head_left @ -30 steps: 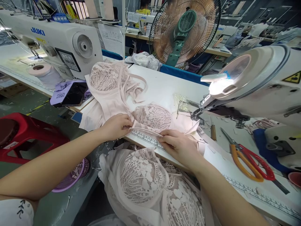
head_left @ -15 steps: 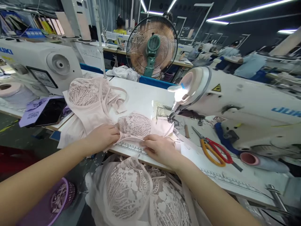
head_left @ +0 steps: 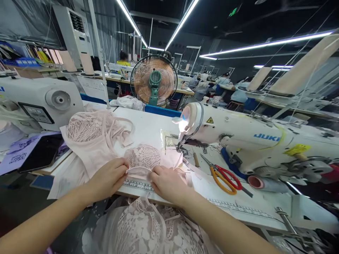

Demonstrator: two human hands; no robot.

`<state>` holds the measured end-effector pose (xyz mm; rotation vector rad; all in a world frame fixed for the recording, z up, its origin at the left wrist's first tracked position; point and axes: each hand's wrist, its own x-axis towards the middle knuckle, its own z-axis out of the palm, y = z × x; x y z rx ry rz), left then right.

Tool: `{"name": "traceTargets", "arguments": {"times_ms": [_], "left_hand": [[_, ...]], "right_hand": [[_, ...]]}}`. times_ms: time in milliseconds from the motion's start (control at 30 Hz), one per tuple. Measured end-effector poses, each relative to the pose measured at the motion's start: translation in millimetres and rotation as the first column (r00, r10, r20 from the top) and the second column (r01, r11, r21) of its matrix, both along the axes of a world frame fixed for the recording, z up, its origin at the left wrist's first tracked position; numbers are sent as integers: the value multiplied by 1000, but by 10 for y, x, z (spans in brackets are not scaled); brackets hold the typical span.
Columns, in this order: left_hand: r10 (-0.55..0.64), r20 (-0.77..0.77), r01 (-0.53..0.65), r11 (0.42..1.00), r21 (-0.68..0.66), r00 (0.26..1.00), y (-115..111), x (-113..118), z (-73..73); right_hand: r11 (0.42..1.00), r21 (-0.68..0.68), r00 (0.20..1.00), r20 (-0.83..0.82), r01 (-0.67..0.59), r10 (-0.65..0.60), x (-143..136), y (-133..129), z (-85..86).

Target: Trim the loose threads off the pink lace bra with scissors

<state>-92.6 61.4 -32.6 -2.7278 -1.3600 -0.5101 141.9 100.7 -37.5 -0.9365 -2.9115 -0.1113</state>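
Note:
A pale pink lace bra (head_left: 144, 156) lies on the white sewing table, its cup lace side up. My left hand (head_left: 108, 179) pinches the bra's lower edge at the left, and my right hand (head_left: 171, 182) grips the same edge farther right. Between the fingers a narrow strip of that edge is stretched, just above a printed measuring tape (head_left: 139, 185). To the right, part of the bra's fabric reaches toward the needle area of a sewing machine (head_left: 235, 128). More lace bra pieces (head_left: 143, 225) hang below the table edge, near my lap.
At the left another bra (head_left: 90, 141) lies in a heap beside a phone (head_left: 42, 151). Scissors (head_left: 225, 180) with orange and red handles and a thread cone (head_left: 267, 184) rest at the right. Behind the table stands a fan (head_left: 154, 79); people sit farther back.
The camera has tilted up, so the table and machine appear lower and farther left. Both hands keep hold of the bra's edge, and the strip between them looks slightly more lifted.

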Motion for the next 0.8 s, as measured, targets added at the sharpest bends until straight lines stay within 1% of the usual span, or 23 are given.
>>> {"name": "traceTargets", "arguments": {"times_ms": [100,133,167,233,267,333,400,433,500,533,600,633,700,733,800], "left_hand": [[9,143,-21,997,80,990,-81,27,8],[25,201,-41,996,78,979,-101,37,17],[53,263,-67,997,45,963,-116,47,36],[158,369,-127,986,-109,916,-135,68,112],[222,410,-146,967,-209,885,-138,80,167],[325,455,-142,910,-390,829,-133,108,297],[368,443,-107,852,-512,817,-111,136,430],[368,430,-86,833,-546,824,-96,147,492],[343,410,-62,824,-563,845,-59,157,614],[321,407,-47,830,-556,855,-44,155,677],[248,410,16,841,-541,878,-37,130,810],[197,405,59,841,-538,893,-51,107,875],[73,373,149,834,-532,925,-123,45,976],[6,348,184,841,-509,937,-180,8,1000],[-114,279,223,891,-396,953,-316,-65,988]], "right_hand": [[992,125,999,-52,-3,9,8,-27,-6],[986,164,997,-78,-4,17,23,-16,3],[979,201,994,-106,-6,28,44,5,16],[964,265,985,-159,-24,68,95,66,46],[956,290,979,-178,-45,100,121,100,60],[942,324,965,-205,-91,164,164,163,86],[936,334,952,-233,-113,198,191,200,130],[937,331,948,-249,-111,200,200,207,170],[945,310,941,-275,-106,196,214,196,306],[956,272,939,-286,-112,192,222,182,404],[976,144,933,-300,-161,198,241,140,646],[977,68,927,-309,-201,212,251,114,774],[950,-72,906,-333,-303,263,277,54,1007],[930,-125,895,-344,-345,285,295,16,1095],[872,-262,880,-359,-413,309,351,-77,1196]]}}
